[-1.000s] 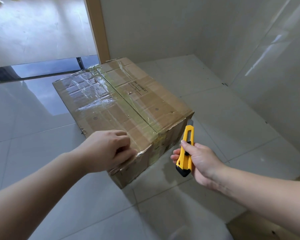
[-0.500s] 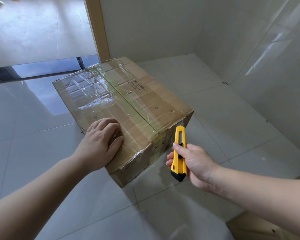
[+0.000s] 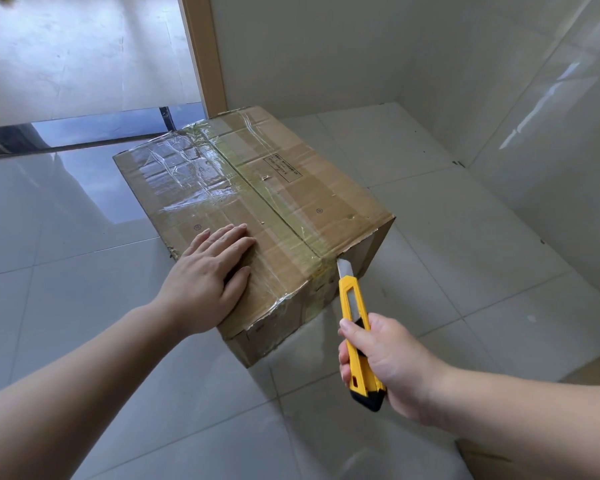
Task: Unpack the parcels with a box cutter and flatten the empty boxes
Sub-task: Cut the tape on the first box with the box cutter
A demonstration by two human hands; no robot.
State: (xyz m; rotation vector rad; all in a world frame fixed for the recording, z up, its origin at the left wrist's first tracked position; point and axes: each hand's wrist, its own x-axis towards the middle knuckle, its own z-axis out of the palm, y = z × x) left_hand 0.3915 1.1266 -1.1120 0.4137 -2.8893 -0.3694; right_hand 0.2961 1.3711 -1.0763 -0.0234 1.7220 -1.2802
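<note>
Left hand [image 3: 210, 271] flat, fingers straight, pinning box [image 3: 291, 202] to floor against blade push; right hand [image 3: 388, 362] grips box cutter [image 3: 355, 327], blade at taped seam [image 3: 267, 195].

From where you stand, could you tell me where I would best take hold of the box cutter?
Take the box cutter by its yellow handle near the black end cap, coming from the near side, as the right hand does now. The bare blade points away, its tip at the box seam edge.
</note>
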